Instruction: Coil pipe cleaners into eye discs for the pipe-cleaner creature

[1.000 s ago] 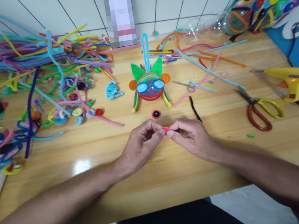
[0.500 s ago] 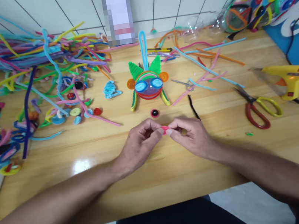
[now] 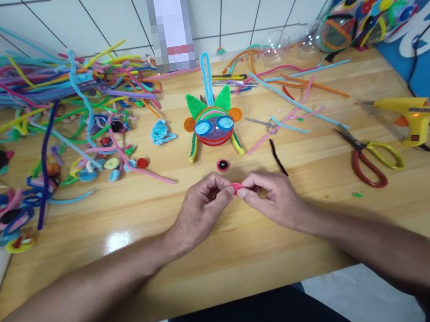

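Observation:
Between the fingertips of both hands is a small red-pink piece of pipe cleaner (image 3: 237, 188), partly covered by the fingers. My left hand (image 3: 207, 205) pinches it from the left, and my right hand (image 3: 270, 193) pinches it from the right. Just beyond them lies a small round black disc with a red rim (image 3: 222, 165). Behind that sits a pipe-cleaner figure (image 3: 214, 123) with green ears, blue oval eyes, orange side coils and a tall light-blue loop on top. A short black pipe cleaner (image 3: 278, 158) lies to the right of my hands.
Red-and-yellow-handled scissors (image 3: 369, 162) and a yellow glue gun (image 3: 413, 112) lie at the right. Heaped pipe cleaners (image 3: 38, 85) and coiled pieces fill the left side. Small scissors (image 3: 268, 124) rest beside the figure. A decorated clear bottle (image 3: 336, 35) lies at the back right.
The view has shifted slightly. Both hands keep their pinch on the red-pink pipe cleaner, which now shows a little more rounded between the fingertips.

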{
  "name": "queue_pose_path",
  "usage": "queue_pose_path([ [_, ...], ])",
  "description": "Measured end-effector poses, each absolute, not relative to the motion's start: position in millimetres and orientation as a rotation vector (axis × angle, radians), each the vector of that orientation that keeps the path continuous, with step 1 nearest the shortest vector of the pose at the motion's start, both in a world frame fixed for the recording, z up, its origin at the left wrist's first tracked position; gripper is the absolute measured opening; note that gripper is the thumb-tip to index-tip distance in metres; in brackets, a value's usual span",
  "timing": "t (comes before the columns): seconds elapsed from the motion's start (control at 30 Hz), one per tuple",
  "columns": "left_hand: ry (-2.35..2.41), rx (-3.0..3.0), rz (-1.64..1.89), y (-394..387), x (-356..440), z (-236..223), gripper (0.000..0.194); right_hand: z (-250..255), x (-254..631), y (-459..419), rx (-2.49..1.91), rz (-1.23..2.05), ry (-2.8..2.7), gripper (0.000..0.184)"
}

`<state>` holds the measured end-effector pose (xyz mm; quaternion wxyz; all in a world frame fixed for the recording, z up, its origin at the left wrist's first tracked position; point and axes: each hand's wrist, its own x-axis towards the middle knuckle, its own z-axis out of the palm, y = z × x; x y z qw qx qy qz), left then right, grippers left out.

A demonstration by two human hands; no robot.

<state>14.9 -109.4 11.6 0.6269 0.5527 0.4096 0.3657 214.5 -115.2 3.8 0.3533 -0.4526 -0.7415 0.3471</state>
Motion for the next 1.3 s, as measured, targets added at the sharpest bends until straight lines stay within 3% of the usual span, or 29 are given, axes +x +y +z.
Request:
queue_pose_path([
  [1.3,1.011,1.339,0.748,-110.4,15.8,6.9,0.035,2.0,212.1,-114.7,-1.188,0.923,-1.873,0.024],
])
